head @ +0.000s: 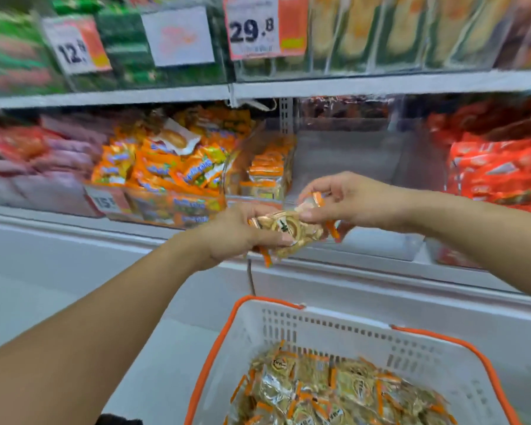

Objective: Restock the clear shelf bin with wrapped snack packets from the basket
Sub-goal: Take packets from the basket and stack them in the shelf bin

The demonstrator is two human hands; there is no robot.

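Both my hands clamped on packets (284,233): left hand (236,233) grips below, right hand (342,200) pinches top. Bin (344,154) just beyond, right hand nearer.

White basket (344,329) with orange rim; clear packets (334,394) show tan snacks, orange-striped edges, round gold-and-black logos.

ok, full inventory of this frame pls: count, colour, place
snack packets in hand: a few, clear with orange ends, held between both hands
basket: one, white with orange rim, bottom centre
basket packets: many, clear and orange, inside basket
clear shelf bin: one, mostly bare, middle shelf
stocked packets: one row, orange, bin's left side
orange bags: many, bin to the left
red bags: many, right
price tags: several, upper shelf edge
left hand: grips packets
right hand: pinches packets
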